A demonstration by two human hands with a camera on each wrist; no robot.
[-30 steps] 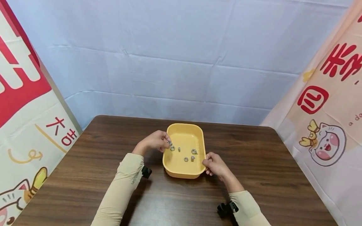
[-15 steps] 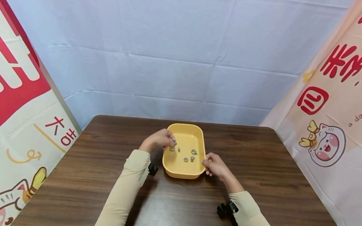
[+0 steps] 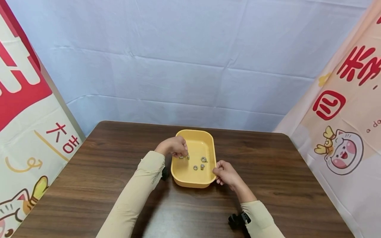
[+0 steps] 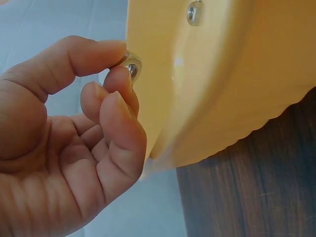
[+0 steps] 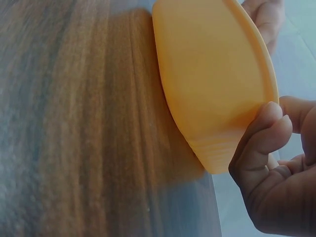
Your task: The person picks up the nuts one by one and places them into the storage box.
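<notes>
A yellow plastic tray (image 3: 193, 178) with rounded corners sits on the table. My left hand (image 3: 176, 146) reaches over the tray's left side; thumb and index finger pinch a small metal nut (image 4: 132, 70) in the left wrist view. The held nut is hidden behind the fingers in the head view. With thumb and fingers, my right hand (image 3: 225, 172) grips the tray's rim at the near right corner. Several loose metal pieces lie on the tray floor, among them a larger hex nut (image 3: 203, 159) and a smaller hex nut (image 3: 195, 167).
The dark wooden table (image 3: 262, 158) extends around the tray. A pale cloth (image 3: 190, 66) hangs behind its far edge. Printed banners (image 3: 342, 148) stand at both sides. Each wrist wears a black camera (image 3: 235, 221) near the sleeve.
My left hand, pinching the nut, has moved right, further over the tray, and now partly covers the pieces at its left. My right hand and the tray have stayed in place.
</notes>
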